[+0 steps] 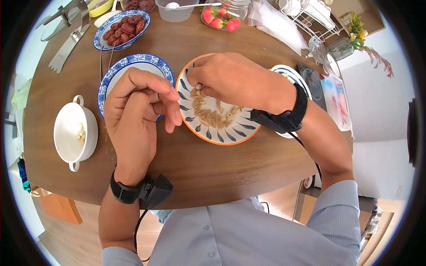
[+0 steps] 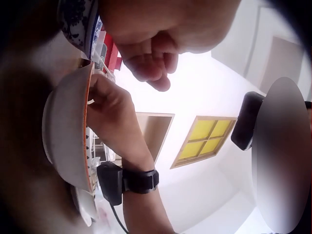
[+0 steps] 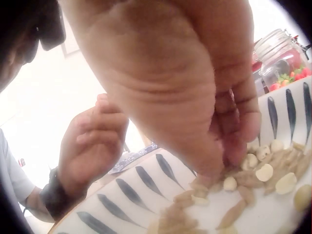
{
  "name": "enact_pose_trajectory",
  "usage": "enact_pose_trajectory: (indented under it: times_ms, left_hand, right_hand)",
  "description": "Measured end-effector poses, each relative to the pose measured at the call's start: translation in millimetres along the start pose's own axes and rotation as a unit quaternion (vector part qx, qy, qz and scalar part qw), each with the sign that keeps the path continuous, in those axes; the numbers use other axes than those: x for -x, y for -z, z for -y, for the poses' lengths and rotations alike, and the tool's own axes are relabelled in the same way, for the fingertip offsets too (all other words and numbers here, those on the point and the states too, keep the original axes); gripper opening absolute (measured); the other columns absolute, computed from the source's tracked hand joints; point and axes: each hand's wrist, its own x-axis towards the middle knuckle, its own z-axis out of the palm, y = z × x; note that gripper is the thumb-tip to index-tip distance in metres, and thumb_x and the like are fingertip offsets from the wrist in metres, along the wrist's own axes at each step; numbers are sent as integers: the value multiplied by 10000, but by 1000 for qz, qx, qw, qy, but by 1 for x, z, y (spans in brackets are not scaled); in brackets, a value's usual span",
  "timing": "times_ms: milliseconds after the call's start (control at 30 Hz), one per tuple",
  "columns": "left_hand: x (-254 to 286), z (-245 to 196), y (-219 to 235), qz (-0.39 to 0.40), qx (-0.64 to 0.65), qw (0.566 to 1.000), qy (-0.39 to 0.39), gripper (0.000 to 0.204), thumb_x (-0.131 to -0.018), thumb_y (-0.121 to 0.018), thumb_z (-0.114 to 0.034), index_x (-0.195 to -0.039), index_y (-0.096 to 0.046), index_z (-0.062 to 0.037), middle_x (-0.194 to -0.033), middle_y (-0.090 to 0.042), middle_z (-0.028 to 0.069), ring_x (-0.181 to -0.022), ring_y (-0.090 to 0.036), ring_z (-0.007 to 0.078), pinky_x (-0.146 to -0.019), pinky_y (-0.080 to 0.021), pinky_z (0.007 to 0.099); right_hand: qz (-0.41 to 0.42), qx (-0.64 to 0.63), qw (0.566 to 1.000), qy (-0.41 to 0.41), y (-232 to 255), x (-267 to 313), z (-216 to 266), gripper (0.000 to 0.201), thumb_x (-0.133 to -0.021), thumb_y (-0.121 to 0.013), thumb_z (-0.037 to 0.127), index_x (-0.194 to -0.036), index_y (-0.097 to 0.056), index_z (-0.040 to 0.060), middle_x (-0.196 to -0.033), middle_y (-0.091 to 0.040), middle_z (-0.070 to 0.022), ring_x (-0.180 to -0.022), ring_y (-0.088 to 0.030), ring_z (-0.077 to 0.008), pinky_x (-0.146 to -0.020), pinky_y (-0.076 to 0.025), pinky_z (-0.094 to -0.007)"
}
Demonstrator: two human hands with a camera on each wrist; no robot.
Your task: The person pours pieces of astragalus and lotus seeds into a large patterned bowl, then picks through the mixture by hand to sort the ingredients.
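Observation:
My right hand (image 1: 242,82) reaches down into an orange-rimmed bowl (image 1: 239,133) with dark leaf-like strokes inside. Its thumb and fingertips pinch at a pale lotus seed (image 2: 90,102), partly hidden by the fingers. Around them in the bowl lie more cream lotus seeds (image 3: 264,172) and slender tan pieces (image 1: 213,119). My left hand (image 1: 140,104) hovers over a blue-and-white plate (image 1: 153,63), fingers loosely bent, with nothing visible in its grasp. At the left stands a white two-handled pot (image 1: 62,146) holding several lotus seeds (image 1: 80,134).
Dates fill a blue-and-white bowl (image 1: 103,43) at the back left, near a serrated metal tool (image 1: 66,53). Farther back are a clear plastic tub (image 1: 177,14) and a jar of strawberries (image 1: 220,20). A striped plate (image 1: 286,71) sits right of the orange-rimmed bowl, partly behind my right arm.

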Motion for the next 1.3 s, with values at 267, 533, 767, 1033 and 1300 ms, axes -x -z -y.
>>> enact_pose_trajectory:
  times_ms: [267, 533, 767, 1033, 1300]
  left_hand:
    - [-1, 5, 9, 12, -24, 999, -22, 183, -996, -397, 8, -988, -580, 16, -921, -658, 146, -582, -557, 169, -458, -403, 256]
    - [-1, 2, 5, 10, -12, 1000, -12, 226, -978, -379, 23, -978, -605, 30, -895, -672, 146, -605, -602, 174, -481, -436, 257]
    - [-1, 1, 3, 1, 2, 1000, -1, 256, -960, -376, 33, -959, -632, 41, -854, -685, 140, -612, -639, 176, -504, -469, 266]
    - [0, 3, 5, 9, -15, 1000, 2, 230, -970, -380, 31, -969, -609, 26, -886, -672, 139, -608, -601, 165, -486, -438, 257]
    - [-1, 6, 7, 25, -25, 999, -10, 206, -976, -380, 40, -980, -584, 17, -920, -659, 141, -599, -556, 156, -470, -406, 247]
  right_hand:
    - [-5, 68, 997, 43, -10, 3, 5, 136, -847, -641, 28, -972, -685, -2, -868, -704, -185, -856, -719, -370, -724, -582, -446]
    - [23, 86, 995, 53, -6, 5, 8, 150, -876, -612, 31, -1001, -681, -17, -888, -703, -185, -851, -726, -362, -718, -588, -439]
    - [16, 48, 998, 37, -9, 8, 7, 172, -880, -611, 30, -1031, -669, -29, -893, -694, -209, -873, -718, -378, -760, -582, -446]
    - [27, 42, 997, 52, -4, 14, 12, 203, -881, -600, 47, -1046, -659, -56, -879, -679, -207, -860, -717, -370, -728, -570, -446]
    - [34, 49, 997, 42, -6, 10, 13, 170, -885, -599, 45, -1015, -637, -59, -893, -676, -210, -845, -719, -378, -714, -579, -433]
